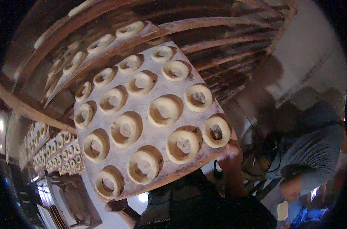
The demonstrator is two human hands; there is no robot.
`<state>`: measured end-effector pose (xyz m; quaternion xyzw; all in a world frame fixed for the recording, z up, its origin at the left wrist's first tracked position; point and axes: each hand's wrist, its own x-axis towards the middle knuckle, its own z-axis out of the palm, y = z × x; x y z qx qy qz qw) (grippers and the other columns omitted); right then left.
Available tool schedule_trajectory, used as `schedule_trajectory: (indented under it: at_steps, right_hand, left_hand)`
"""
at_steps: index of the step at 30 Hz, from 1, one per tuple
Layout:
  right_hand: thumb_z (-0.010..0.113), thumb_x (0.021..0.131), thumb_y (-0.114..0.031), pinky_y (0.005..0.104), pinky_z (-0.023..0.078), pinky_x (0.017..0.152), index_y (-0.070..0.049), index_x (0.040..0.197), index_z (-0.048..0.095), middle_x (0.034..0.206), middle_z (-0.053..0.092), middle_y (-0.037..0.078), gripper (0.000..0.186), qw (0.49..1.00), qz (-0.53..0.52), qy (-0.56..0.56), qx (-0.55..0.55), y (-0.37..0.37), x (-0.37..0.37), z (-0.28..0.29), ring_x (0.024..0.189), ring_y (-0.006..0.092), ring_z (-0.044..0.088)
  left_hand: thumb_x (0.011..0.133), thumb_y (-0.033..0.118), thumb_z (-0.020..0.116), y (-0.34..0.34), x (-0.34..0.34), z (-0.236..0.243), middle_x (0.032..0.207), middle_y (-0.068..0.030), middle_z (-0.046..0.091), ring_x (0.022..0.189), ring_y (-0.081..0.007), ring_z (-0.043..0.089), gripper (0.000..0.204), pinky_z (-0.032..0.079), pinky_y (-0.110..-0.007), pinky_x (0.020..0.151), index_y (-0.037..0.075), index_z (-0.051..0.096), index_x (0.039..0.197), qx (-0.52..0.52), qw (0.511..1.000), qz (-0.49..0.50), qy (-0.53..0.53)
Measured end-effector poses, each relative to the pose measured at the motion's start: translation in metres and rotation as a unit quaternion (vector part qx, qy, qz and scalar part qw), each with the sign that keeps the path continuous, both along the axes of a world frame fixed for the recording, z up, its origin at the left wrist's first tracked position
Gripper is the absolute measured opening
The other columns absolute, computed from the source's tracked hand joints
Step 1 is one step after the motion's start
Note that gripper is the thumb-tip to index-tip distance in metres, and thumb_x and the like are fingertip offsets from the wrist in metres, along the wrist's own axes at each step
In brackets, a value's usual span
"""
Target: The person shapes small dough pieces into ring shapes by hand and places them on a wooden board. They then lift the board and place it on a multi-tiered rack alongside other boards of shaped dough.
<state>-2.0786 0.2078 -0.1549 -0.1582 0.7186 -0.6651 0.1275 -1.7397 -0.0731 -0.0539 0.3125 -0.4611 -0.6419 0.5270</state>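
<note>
A floured wooden board (152, 95) fills the middle of the view, held up high and tilted, its far end reaching toward a wooden rack (227, 42) of slatted shelves. On the board lie rows of pale raw dough rings (164, 110), each with a hole in the middle, set apart from one another in three rough lines running from the near edge to the far edge. Each ring casts a dark shadow on the flour.

The right hand (230, 152) grips the board at its near right corner, fingers curled against the edge just below the nearest ring on that side; the forearm runs down from it to the lower edge. The left hand (116, 205) is under the near left corner, closed against the underside of the board; only the knuckles and wrist show, so how the fingers lie cannot be told.

Above and to the left, a second board (101, 45) of the same dough rings already rests on the rack, and a further one shows above it at the top left. Lower left, well apart from the held board, more trays of rings (51, 149) lie in close rows.

To the right, another person in a grey shirt (314, 149) bends forward beside the rack, near the right hand but not touching the board. Behind that person is a pale wall (314, 38). The person's own dark top (196, 206) fills the bottom centre.
</note>
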Motion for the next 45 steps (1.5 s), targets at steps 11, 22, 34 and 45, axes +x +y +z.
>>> schedule_trajectory:
  at_steps: [11, 22, 34, 45]
  right_hand:
    - [0.054, 0.091, -0.022, 0.036, 0.047, 0.085, -0.005, 0.111, 0.058, 0.11, 0.063, 0.008, 0.027, 0.879, 0.083, -0.247, -0.399, -0.041, -0.027, 0.004, 0.099, 0.0192, 0.059]
    - [0.063, 0.082, -0.021, 0.0362, 0.047, 0.087, -0.01, 0.106, 0.06, 0.109, 0.063, 0.002, 0.027, 0.81, 0.141, -0.182, -0.539, -0.075, -0.006, 0.068, 0.107, 0.0204, 0.058]
    - [0.053, 0.094, -0.036, 0.0397, 0.042, 0.102, -0.004, 0.129, 0.052, 0.131, 0.055, 0.009, 0.048, 0.872, 0.134, 0.009, -0.47, -0.078, 0.009, 0.095, 0.12, 0.0252, 0.052]
    - [0.052, 0.099, -0.028, 0.0398, 0.05, 0.095, 0.002, 0.133, 0.048, 0.121, 0.061, 0.013, 0.046, 0.929, 0.147, 0.003, -0.34, -0.036, 0.049, 0.111, 0.11, 0.0247, 0.061]
  left_hand:
    - [0.089, 0.044, 0.053, 0.005, 0.021, -0.036, 0.144, -0.0122, 0.042, 0.131, -0.0328, 0.044, 0.068, 0.038, -0.054, 0.106, 0.006, 0.035, 0.144, -0.075, 0.993, -0.072, 0.061]
    - [0.096, 0.036, 0.049, -0.019, -0.011, -0.018, 0.132, -0.0084, 0.053, 0.121, -0.0248, 0.051, 0.05, 0.042, -0.042, 0.103, 0.007, 0.043, 0.137, -0.097, 0.939, -0.175, 0.278]
    - [0.072, 0.015, 0.076, 0.01, 0.006, 0.052, 0.115, -0.0102, 0.058, 0.104, -0.0216, 0.059, 0.065, 0.048, -0.035, 0.093, -0.002, 0.046, 0.127, 0.008, 0.962, -0.144, 0.233]
    - [0.08, 0.019, 0.075, 0.01, 0.022, 0.03, 0.109, -0.0118, 0.061, 0.099, -0.0209, 0.061, 0.049, 0.051, -0.034, 0.088, -0.003, 0.055, 0.117, -0.01, 0.984, -0.087, 0.157]
